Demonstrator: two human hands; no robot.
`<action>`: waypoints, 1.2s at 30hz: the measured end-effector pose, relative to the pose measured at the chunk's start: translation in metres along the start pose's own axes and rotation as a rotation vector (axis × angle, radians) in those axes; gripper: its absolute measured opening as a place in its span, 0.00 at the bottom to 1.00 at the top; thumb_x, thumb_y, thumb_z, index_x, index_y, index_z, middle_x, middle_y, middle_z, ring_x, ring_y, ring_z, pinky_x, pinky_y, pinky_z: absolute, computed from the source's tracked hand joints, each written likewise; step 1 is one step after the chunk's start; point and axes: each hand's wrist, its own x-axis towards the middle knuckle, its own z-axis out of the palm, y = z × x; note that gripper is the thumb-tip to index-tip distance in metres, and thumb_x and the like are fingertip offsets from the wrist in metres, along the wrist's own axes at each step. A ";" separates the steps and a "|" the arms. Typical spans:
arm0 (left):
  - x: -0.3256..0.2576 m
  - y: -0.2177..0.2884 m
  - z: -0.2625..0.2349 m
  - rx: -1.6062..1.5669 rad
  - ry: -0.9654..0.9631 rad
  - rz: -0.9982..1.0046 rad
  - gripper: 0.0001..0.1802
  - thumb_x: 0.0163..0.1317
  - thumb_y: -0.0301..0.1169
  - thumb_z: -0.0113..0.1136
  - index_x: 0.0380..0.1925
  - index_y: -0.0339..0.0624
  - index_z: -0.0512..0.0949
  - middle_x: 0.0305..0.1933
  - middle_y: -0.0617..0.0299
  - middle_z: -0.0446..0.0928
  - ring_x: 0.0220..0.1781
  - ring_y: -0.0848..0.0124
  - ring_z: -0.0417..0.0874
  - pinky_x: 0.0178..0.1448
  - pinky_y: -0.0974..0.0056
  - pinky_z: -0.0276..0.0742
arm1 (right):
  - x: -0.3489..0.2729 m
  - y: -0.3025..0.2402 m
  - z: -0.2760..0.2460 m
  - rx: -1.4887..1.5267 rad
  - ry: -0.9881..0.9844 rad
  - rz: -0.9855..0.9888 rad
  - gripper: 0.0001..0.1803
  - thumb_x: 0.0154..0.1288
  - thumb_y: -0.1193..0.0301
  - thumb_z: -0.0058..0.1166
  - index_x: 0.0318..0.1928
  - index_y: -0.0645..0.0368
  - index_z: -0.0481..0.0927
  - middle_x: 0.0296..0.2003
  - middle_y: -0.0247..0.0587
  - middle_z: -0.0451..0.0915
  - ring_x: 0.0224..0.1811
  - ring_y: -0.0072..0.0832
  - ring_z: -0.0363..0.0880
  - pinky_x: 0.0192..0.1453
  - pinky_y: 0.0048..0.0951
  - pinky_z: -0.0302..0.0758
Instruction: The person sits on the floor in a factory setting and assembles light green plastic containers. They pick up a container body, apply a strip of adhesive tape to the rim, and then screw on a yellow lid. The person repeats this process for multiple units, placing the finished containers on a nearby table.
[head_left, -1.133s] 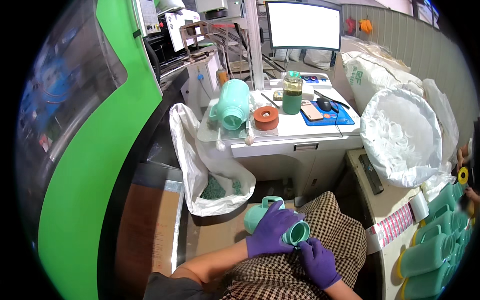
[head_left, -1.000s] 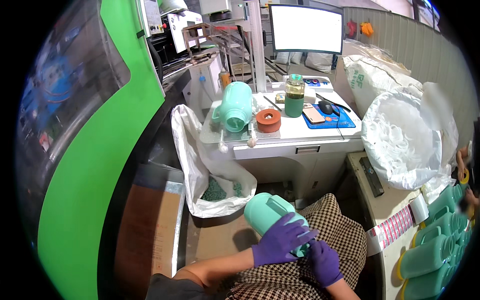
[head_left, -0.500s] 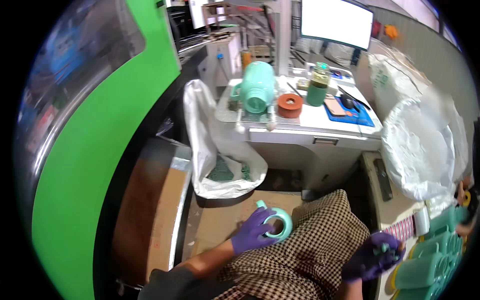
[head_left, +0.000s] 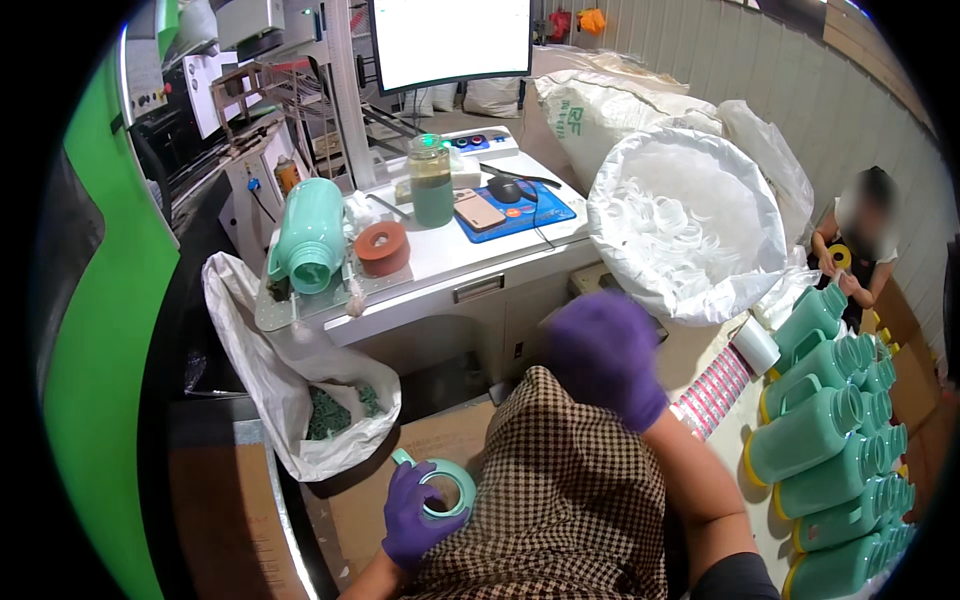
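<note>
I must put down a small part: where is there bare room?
On the desk, the front stretch between the orange-red roll and the blue mat looks bare. So does the cardboard between the white sack and the left hand. The right-hand bench is crowded with green jugs and a label strip.

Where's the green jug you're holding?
It's low in the head view, left of centre: the left hand holds the green jug, just left of the checkered cloth.
</note>
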 end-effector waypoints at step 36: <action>0.067 0.054 0.008 -0.078 -0.108 0.342 0.50 0.42 0.36 0.81 0.67 0.31 0.69 0.59 0.50 0.83 0.60 0.43 0.82 0.72 0.42 0.71 | -0.075 -0.154 -0.007 0.609 -0.612 0.429 0.10 0.48 0.78 0.62 0.34 0.58 0.80 0.35 0.41 0.80 0.35 0.41 0.83 0.38 0.39 0.80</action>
